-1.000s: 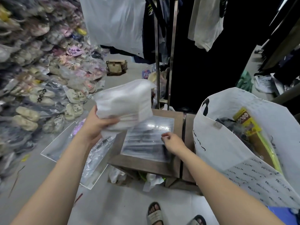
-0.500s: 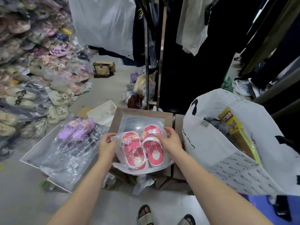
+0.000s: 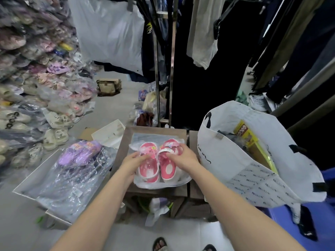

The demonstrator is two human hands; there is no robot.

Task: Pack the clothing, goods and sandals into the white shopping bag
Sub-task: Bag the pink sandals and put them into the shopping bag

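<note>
The white shopping bag [image 3: 241, 171] is stood open just right of the brown surface [image 3: 155, 130], its mouth slumped toward the person. Dark clothing and a yellow packet [image 3: 244, 135] are already seen inside, so the packing is judged partly done. Left of the surface, a purple pair of sandals [image 3: 79, 153] in clear wrap is lying on a white tray on the floor, not yet packed. A heap of wrapped footwear [image 3: 27, 78] is stacked along the left wall.

On the surface, a pink pair of sandals [image 3: 157, 160] is held in its clear wrap over white paper, toes pointing away. The left hand [image 3: 131, 163] is closed on the near left edge of the packet, thumb over the left sandal. The right hand [image 3: 183, 157] is closed on the right sandal, fingers curled over its strap. Whether the packet is resting on the surface or just lifted cannot be told.

Step in hand, as judged: transfer of the pink pair into the bag. The packet is best kept flat and gripped through the wrap at both sides so the pair is not split. The slack wrap is likely to slide; the paper should be pinched with it. The bag rim may need to be held wide by one hand, and the pair laid on the clothing beside the yellow packet rather than dropped.
</note>
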